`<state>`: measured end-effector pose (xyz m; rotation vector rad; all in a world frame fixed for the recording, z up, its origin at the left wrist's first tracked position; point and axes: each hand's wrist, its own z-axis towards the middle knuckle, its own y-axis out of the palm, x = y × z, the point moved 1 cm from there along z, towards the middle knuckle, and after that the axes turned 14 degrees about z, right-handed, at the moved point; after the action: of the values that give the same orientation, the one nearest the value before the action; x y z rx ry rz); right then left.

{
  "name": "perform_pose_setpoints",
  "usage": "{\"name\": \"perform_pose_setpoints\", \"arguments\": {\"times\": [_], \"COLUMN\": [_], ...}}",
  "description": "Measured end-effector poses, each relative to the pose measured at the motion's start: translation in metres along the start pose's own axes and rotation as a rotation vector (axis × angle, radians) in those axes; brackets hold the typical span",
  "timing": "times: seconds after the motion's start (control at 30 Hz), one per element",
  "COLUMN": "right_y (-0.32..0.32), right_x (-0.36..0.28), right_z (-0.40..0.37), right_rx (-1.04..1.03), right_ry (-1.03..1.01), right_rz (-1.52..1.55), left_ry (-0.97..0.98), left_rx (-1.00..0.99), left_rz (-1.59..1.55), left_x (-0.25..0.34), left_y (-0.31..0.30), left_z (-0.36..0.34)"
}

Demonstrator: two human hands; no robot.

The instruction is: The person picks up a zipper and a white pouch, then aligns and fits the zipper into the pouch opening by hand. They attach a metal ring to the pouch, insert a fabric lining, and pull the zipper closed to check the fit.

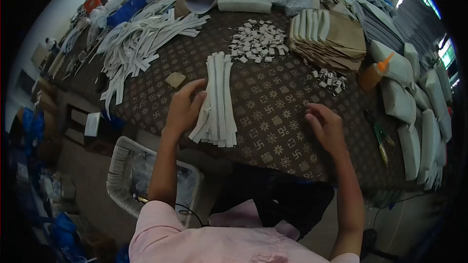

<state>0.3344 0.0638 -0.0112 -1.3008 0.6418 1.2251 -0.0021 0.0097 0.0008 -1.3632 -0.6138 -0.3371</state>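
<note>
On the table (273,122), left of the middle and just in from the near edge, a loose bundle of pale zipper strips (220,102), laid side by side with upper ends toward the far edge and lower ends fanned out close to the near edge. Likely light and soft to handle, limp in the cloth and slightly stiffer along the toothed lines; probably not fragile, but apt to slide apart if lifted by a single strip. Best gripped across the middle, thumb on one side and fingers on the other, or pinched at the upper ends, where gathered closest. Right beside the bundle's left edge, the left hand (186,106), fingers loosely bent, thumb apart, not closed around anything; hard to tell whether touching. Well apart to the right, over the near part of the table, the right hand (325,125), half curled and with nothing visible in its grasp. Toward the far edge from the bundle, a heap of small pale clips (258,40); just past the left hand, a tan block (175,79).
</note>
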Motion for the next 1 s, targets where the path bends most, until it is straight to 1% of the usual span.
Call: {"name": "perform_pose_setpoints", "arguments": {"times": [0.07,0.1,0.13,0.2,0.23,0.27,0.3,0.33,0.43,0.5,0.53,0.57,0.63,0.67,0.7,0.73,0.77,0.83,0.9,0.93,0.97,1.0], "right_y": [0.015,0.075,0.092,0.124,0.138,0.149,0.156,0.159,0.166,0.17,0.17,0.168,0.165,0.163,0.161,0.164,0.164,0.16,0.145,0.131,0.113,0.091], "right_x": [-0.022,-0.032,-0.036,-0.042,-0.045,-0.047,-0.047,-0.046,-0.041,-0.039,-0.039,-0.041,-0.043,-0.042,-0.04,-0.03,-0.026,-0.018,-0.007,-0.003,0.009,0.017], "right_z": [-0.004,0.012,0.014,0.018,0.021,0.025,0.027,0.028,0.026,0.019,0.02,0.021,0.025,0.037,0.048,0.059,0.068,0.084,0.117,0.136,0.155,0.169], "right_rx": [-0.307,-0.39,-0.426,-0.486,-0.513,-0.533,-0.551,-0.575,-0.641,-0.57,-0.581,-0.605,-0.621,-0.527,-0.41,-0.334,-0.322,-0.246,-0.106,0.005,0.133,0.257], "right_ry": [-0.256,-0.336,-0.319,-0.591,-0.587,-0.666,-0.74,-0.73,-0.767,-1.014,-1.018,-1.008,-0.999,-0.502,-0.008,0.112,0.097,0.291,0.255,0.213,0.165,0.113], "right_rz": [-0.115,-0.032,-0.041,-0.096,-0.094,-0.124,-0.156,-0.16,-0.25,-0.422,-0.421,-0.4,-0.385,-0.096,0.191,0.517,0.529,0.681,0.71,0.737,0.843,0.951], "left_ry": [0.041,0.17,0.136,0.16,0.213,0.192,0.234,0.275,0.264,0.255,0.267,0.262,0.337,0.348,0.346,0.346,0.363,0.358,0.414,0.446,0.472,0.498], "left_rx": [-0.02,0.07,0.072,0.101,0.151,0.158,0.173,0.185,0.16,0.163,0.165,0.17,0.229,0.235,0.248,0.259,0.262,0.181,0.172,0.157,0.162,0.123], "left_rz": [-0.366,-0.339,-0.361,-0.46,-0.357,-0.37,-0.285,-0.199,-0.219,-0.236,-0.243,-0.246,-0.223,-0.219,-0.13,-0.036,-0.022,0.112,0.145,0.167,0.184,0.254], "left_x": [-0.013,-0.054,-0.05,-0.041,-0.046,-0.048,-0.047,-0.046,-0.046,-0.046,-0.048,-0.051,-0.053,-0.049,-0.042,-0.036,-0.035,-0.037,-0.033,-0.031,-0.032,-0.034], "left_y": [0.033,0.017,0.021,0.024,0.026,0.028,0.026,0.025,0.024,0.025,0.025,0.026,0.028,0.027,0.027,0.025,0.025,0.033,0.031,0.03,0.03,0.032], "left_z": [-0.016,0.003,-0.002,-0.005,-0.004,-0.003,-0.004,-0.004,-0.004,-0.004,-0.003,-0.002,0.001,0.0,-0.004,-0.008,-0.008,-0.006,-0.005,-0.006,-0.006,-0.004]}}
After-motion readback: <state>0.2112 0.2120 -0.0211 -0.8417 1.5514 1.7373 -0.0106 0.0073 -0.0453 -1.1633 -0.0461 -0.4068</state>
